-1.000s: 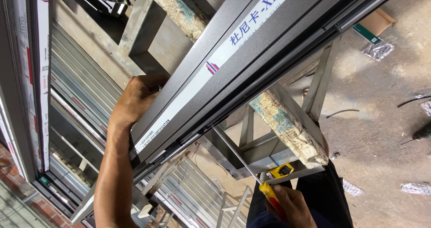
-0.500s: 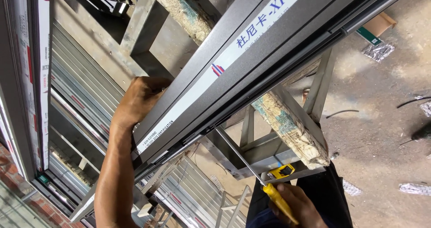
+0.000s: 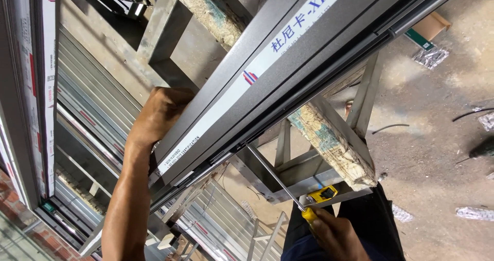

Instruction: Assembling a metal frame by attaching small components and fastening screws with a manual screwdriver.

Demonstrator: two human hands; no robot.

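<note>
My left hand (image 3: 159,114) clamps the grey aluminium profile (image 3: 288,70) steady on the stand (image 3: 329,137), so my right hand (image 3: 334,235), closed round the yellow-handled screwdriver (image 3: 280,181), can reach its near groove.

A long white label strip (image 3: 257,70) with blue and red print runs along the grey frame beside my left hand (image 3: 159,114). At far left, a white strip (image 3: 49,86) with red marks runs down stacked frames. A brown and green box (image 3: 429,29) and silvery wrappers (image 3: 429,57) lie on the floor.
</note>
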